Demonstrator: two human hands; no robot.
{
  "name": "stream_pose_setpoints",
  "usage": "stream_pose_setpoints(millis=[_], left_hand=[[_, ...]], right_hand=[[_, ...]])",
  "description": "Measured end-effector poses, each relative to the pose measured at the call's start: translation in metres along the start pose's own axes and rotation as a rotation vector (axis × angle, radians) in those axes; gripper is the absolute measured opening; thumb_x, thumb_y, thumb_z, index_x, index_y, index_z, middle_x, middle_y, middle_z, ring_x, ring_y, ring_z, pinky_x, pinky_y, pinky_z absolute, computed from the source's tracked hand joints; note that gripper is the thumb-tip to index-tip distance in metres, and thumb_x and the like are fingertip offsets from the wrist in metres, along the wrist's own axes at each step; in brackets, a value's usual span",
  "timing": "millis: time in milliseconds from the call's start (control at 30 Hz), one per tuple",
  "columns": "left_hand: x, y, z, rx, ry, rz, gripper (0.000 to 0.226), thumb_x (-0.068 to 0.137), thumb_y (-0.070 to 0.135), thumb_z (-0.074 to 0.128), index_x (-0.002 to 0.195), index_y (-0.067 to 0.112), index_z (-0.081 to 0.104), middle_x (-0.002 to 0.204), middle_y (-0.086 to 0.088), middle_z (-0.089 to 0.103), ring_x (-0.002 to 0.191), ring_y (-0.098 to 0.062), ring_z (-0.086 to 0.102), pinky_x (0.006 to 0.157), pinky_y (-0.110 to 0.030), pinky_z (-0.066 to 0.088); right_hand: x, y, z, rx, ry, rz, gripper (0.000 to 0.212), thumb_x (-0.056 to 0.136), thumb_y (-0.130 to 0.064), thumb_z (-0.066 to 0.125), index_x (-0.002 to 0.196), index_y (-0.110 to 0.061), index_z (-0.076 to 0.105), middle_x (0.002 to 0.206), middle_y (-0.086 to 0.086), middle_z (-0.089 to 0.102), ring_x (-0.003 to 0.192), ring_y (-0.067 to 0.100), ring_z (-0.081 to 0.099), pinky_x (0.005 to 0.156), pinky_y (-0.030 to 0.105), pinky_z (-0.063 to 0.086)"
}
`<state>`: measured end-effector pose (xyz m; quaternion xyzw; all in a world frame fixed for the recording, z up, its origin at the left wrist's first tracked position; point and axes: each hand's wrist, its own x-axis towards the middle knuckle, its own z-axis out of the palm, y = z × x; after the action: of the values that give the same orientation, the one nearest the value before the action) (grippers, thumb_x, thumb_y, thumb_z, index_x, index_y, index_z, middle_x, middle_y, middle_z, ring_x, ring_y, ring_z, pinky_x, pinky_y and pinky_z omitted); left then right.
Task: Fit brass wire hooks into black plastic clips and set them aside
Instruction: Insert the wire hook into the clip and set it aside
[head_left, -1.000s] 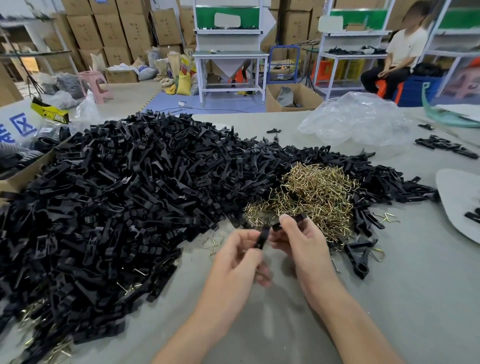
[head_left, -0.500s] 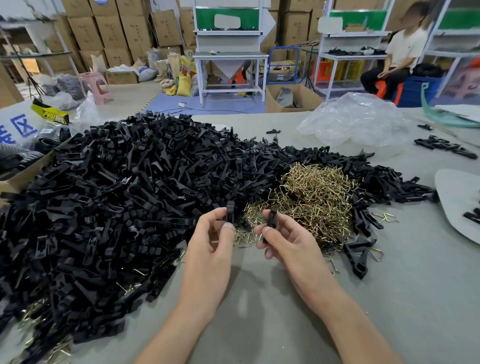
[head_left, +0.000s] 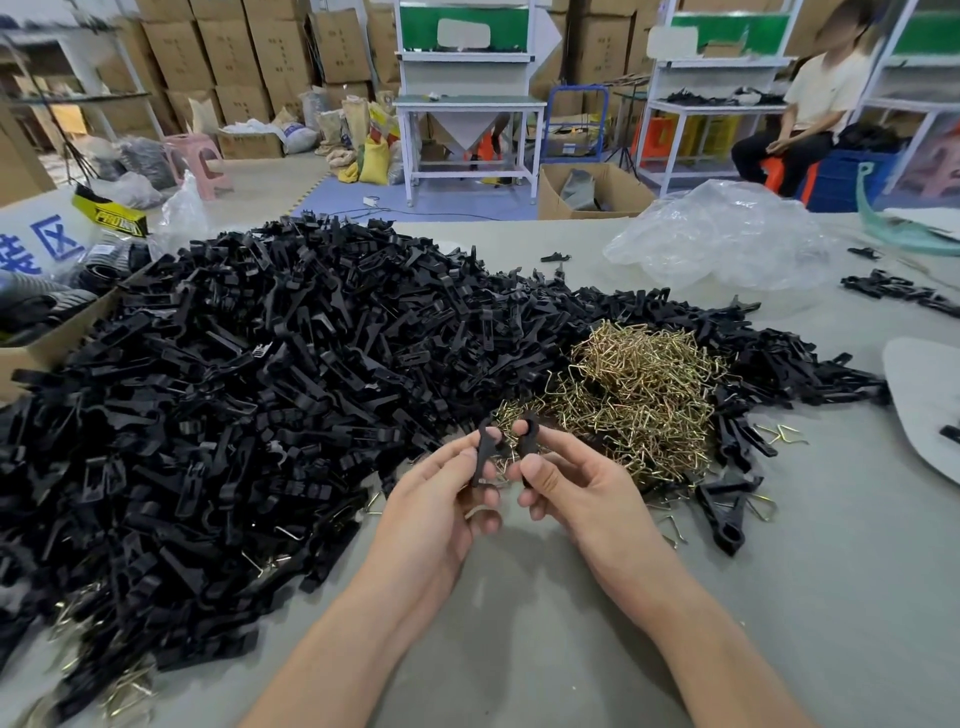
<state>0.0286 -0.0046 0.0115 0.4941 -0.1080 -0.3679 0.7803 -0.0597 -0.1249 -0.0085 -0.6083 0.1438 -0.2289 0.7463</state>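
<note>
My left hand (head_left: 441, 499) pinches one black plastic clip piece (head_left: 485, 451) upright between thumb and fingers. My right hand (head_left: 576, 486) pinches a second black clip piece (head_left: 529, 431), also upright, a little to the right of the first. The two pieces stand close together, slightly apart. Just behind my hands lies a heap of brass wire hooks (head_left: 634, 395). A huge pile of black clips (head_left: 249, 395) covers the left and middle of the grey table (head_left: 779, 597). No brass hook shows in either hand.
A few clips (head_left: 727, 512) and loose hooks lie right of my hands. A clear plastic bag (head_left: 722, 239) sits at the back right, a cardboard box (head_left: 47, 338) at the left edge. A person sits on a stool far right behind the table.
My hands have drawn nearer each other, bringing the two black pieces almost side by side. One second ago they were held lower, close together in front of the hooks.
</note>
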Motion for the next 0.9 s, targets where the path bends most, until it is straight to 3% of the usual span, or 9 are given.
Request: stream_pose_setpoints(millis=[167, 267, 367, 433, 533, 667, 900], left_hand=[[-0.002, 0.0, 0.0, -0.087, -0.04, 0.031, 0.018, 0.086, 0.023, 0.061, 0.093, 0.014, 0.076, 0.072, 0.0, 0.061, 0.056, -0.008, 0.053, 0.053, -0.021, 0.048], [-0.001, -0.002, -0.002, -0.078, -0.048, 0.056, 0.022, 0.08, 0.015, 0.066, 0.101, 0.012, 0.07, 0.075, -0.002, 0.066, 0.057, -0.009, 0.057, 0.054, -0.021, 0.05], [0.0, -0.005, -0.002, 0.025, -0.032, 0.101, 0.014, 0.091, 0.012, 0.062, 0.099, 0.01, 0.073, 0.082, -0.005, 0.069, 0.061, -0.01, 0.06, 0.056, -0.021, 0.05], [0.0, -0.008, -0.003, 0.116, 0.022, 0.119, 0.021, 0.097, 0.012, 0.058, 0.096, 0.016, 0.078, 0.086, -0.003, 0.071, 0.068, -0.01, 0.062, 0.061, -0.024, 0.051], [0.0, -0.011, -0.006, 0.278, 0.057, 0.168, 0.024, 0.099, 0.016, 0.058, 0.099, 0.029, 0.079, 0.086, 0.004, 0.073, 0.077, -0.007, 0.062, 0.068, -0.027, 0.052], [-0.001, -0.012, -0.005, 0.452, 0.042, 0.285, 0.024, 0.099, 0.014, 0.057, 0.114, 0.028, 0.071, 0.088, 0.001, 0.074, 0.077, -0.006, 0.065, 0.069, -0.022, 0.055], [-0.004, -0.014, -0.002, 0.551, 0.099, 0.401, 0.017, 0.097, 0.019, 0.061, 0.11, 0.029, 0.065, 0.089, -0.004, 0.071, 0.085, -0.021, 0.067, 0.083, -0.043, 0.056]], right_hand=[[0.001, 0.003, -0.002, 0.079, 0.006, 0.033, 0.03, 0.085, -0.028, 0.069, 0.113, -0.018, 0.075, 0.093, 0.009, 0.074, 0.078, 0.015, 0.064, 0.071, 0.021, 0.054], [0.002, 0.005, -0.002, 0.09, 0.012, 0.052, 0.027, 0.083, -0.028, 0.071, 0.107, -0.021, 0.078, 0.098, 0.01, 0.075, 0.082, 0.017, 0.068, 0.075, 0.022, 0.055], [0.003, 0.005, -0.002, 0.075, 0.047, 0.068, 0.04, 0.079, -0.03, 0.073, 0.116, -0.014, 0.074, 0.102, 0.014, 0.075, 0.083, 0.018, 0.07, 0.075, 0.023, 0.056], [0.004, 0.006, -0.003, 0.056, 0.069, 0.07, 0.049, 0.076, -0.033, 0.074, 0.12, -0.011, 0.071, 0.097, 0.012, 0.076, 0.08, 0.018, 0.069, 0.073, 0.023, 0.056], [0.003, 0.005, -0.003, 0.034, 0.062, 0.06, 0.041, 0.08, -0.029, 0.075, 0.119, -0.015, 0.073, 0.09, 0.007, 0.075, 0.076, 0.017, 0.068, 0.07, 0.023, 0.055], [0.002, 0.004, 0.0, 0.037, 0.033, 0.028, 0.041, 0.08, -0.026, 0.074, 0.121, -0.027, 0.073, 0.09, 0.003, 0.074, 0.076, 0.016, 0.068, 0.07, 0.023, 0.055], [0.0, 0.001, 0.001, 0.011, 0.025, 0.008, 0.044, 0.08, -0.025, 0.075, 0.123, -0.036, 0.071, 0.087, 0.005, 0.069, 0.077, 0.017, 0.069, 0.072, 0.024, 0.055]])
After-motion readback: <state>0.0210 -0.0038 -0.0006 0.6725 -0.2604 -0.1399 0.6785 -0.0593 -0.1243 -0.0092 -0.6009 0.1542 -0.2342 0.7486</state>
